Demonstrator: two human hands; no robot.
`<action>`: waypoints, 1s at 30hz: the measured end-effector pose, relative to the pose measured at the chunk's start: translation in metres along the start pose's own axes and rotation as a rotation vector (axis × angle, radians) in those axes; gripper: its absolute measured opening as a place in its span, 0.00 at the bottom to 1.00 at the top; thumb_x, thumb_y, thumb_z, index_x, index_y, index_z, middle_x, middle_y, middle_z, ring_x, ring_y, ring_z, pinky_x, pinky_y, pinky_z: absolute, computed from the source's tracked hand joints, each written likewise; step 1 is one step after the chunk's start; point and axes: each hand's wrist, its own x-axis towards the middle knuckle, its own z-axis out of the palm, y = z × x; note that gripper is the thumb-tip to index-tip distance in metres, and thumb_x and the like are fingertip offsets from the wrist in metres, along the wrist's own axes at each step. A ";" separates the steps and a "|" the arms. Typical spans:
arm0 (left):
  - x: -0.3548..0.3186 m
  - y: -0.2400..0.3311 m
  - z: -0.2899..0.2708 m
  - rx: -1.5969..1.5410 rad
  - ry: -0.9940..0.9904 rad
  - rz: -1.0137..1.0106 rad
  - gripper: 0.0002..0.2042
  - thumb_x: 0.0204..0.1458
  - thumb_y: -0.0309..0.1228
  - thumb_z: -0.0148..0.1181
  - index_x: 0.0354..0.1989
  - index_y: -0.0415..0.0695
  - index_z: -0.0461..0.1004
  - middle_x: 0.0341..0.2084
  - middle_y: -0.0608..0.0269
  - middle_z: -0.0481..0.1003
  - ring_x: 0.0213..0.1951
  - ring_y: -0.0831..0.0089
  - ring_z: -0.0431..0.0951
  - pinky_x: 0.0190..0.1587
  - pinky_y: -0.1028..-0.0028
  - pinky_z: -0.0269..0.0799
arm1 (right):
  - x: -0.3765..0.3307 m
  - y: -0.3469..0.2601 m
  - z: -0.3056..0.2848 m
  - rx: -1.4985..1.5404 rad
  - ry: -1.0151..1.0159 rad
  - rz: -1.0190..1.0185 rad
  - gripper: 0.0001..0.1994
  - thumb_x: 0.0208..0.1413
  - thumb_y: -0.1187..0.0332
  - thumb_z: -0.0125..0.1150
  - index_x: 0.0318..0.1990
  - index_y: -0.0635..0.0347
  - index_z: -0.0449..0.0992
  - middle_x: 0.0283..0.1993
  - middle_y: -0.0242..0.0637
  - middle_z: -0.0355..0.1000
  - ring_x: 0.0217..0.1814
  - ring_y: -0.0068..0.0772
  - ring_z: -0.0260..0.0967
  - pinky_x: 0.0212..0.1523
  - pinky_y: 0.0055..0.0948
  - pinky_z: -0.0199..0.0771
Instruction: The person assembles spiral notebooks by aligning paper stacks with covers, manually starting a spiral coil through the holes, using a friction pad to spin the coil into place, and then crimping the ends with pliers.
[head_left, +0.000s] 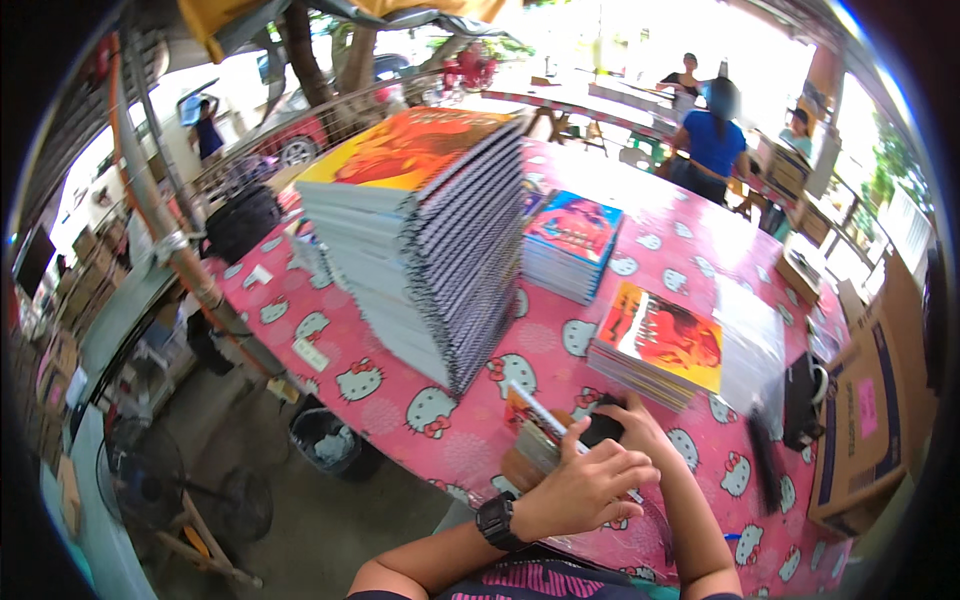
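Note:
My left hand [585,482], a black watch on its wrist, reaches over a thin stack of booklets [540,428] tilted up on edge near the table's front. Its fingers are apart and loosely bent; the thumb side touches the booklets' white edge. Just beyond, my right hand [640,425] closes round a dark object [602,425] beside the booklets, mostly covered by the fingers, so its kind is unclear. A brown, wood-like block [522,470] sits against the near side of the booklets. Past my right hand lies a stack of orange-and-yellow covered booklets [660,345].
A tall stack of spiral-bound notebooks [430,240] rises at left centre, with a blue-and-pink stack [573,245] behind it. Clear plastic sheets [748,335], a black device [803,400] and a cardboard box [875,400] stand right. A bin [330,445] and fan [150,480] are on the floor.

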 end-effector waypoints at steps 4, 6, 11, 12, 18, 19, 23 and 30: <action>-0.016 -0.010 -0.003 0.056 -0.252 -0.040 0.08 0.53 0.44 0.56 0.34 0.55 0.74 0.32 0.79 0.72 0.42 0.80 0.72 0.62 0.46 0.35 | -0.017 0.008 0.016 -0.047 0.154 0.006 0.29 0.33 0.59 0.71 0.48 0.58 0.74 0.55 0.55 0.61 0.58 0.58 0.60 0.57 0.46 0.62; -0.008 -0.003 -0.001 -0.007 -0.070 -0.022 0.08 0.54 0.43 0.56 0.35 0.55 0.74 0.32 0.78 0.72 0.43 0.79 0.71 0.62 0.45 0.35 | -0.022 0.022 0.018 -0.079 0.162 -0.009 0.26 0.33 0.63 0.71 0.45 0.59 0.74 0.56 0.54 0.62 0.57 0.57 0.61 0.56 0.45 0.64; -0.016 -0.016 -0.003 -0.019 -0.318 -0.023 0.12 0.52 0.42 0.56 0.42 0.53 0.72 0.38 0.74 0.72 0.46 0.76 0.70 0.63 0.42 0.34 | -0.048 0.011 0.006 0.331 0.227 0.101 0.23 0.41 0.62 0.66 0.47 0.61 0.73 0.48 0.46 0.69 0.50 0.42 0.67 0.51 0.36 0.66; -0.012 -0.009 -0.002 -0.074 -0.036 0.006 0.10 0.51 0.41 0.57 0.38 0.53 0.72 0.34 0.75 0.71 0.45 0.76 0.70 0.62 0.41 0.36 | -0.057 0.008 0.002 0.536 0.215 0.154 0.23 0.43 0.62 0.65 0.47 0.63 0.73 0.46 0.43 0.70 0.49 0.38 0.68 0.51 0.34 0.67; -0.019 -0.016 -0.001 0.016 -0.158 -0.004 0.12 0.48 0.40 0.61 0.39 0.53 0.72 0.35 0.76 0.71 0.45 0.75 0.70 0.63 0.43 0.36 | -0.095 0.001 -0.008 0.867 0.354 0.156 0.30 0.52 0.47 0.55 0.49 0.70 0.72 0.46 0.43 0.71 0.41 0.29 0.68 0.41 0.25 0.66; -0.017 -0.015 -0.005 0.000 -0.118 -0.032 0.14 0.47 0.40 0.62 0.41 0.53 0.71 0.35 0.76 0.71 0.45 0.75 0.71 0.63 0.44 0.36 | -0.100 -0.006 -0.014 1.001 0.345 0.048 0.31 0.52 0.46 0.54 0.48 0.70 0.73 0.47 0.46 0.71 0.42 0.32 0.68 0.42 0.26 0.66; -0.015 -0.018 -0.018 -0.045 -0.097 -0.114 0.21 0.43 0.39 0.66 0.47 0.52 0.69 0.35 0.75 0.72 0.45 0.75 0.72 0.64 0.47 0.35 | -0.106 -0.057 -0.032 0.908 0.232 -0.119 0.33 0.46 0.41 0.56 0.39 0.70 0.78 0.49 0.56 0.70 0.51 0.45 0.69 0.52 0.36 0.67; -0.015 -0.019 -0.021 -0.057 -0.085 -0.172 0.29 0.41 0.43 0.68 0.54 0.52 0.68 0.28 0.77 0.71 0.38 0.76 0.74 0.64 0.51 0.36 | -0.099 -0.055 -0.047 0.783 0.114 0.058 0.35 0.42 0.39 0.58 0.39 0.69 0.79 0.48 0.52 0.71 0.52 0.43 0.68 0.55 0.40 0.62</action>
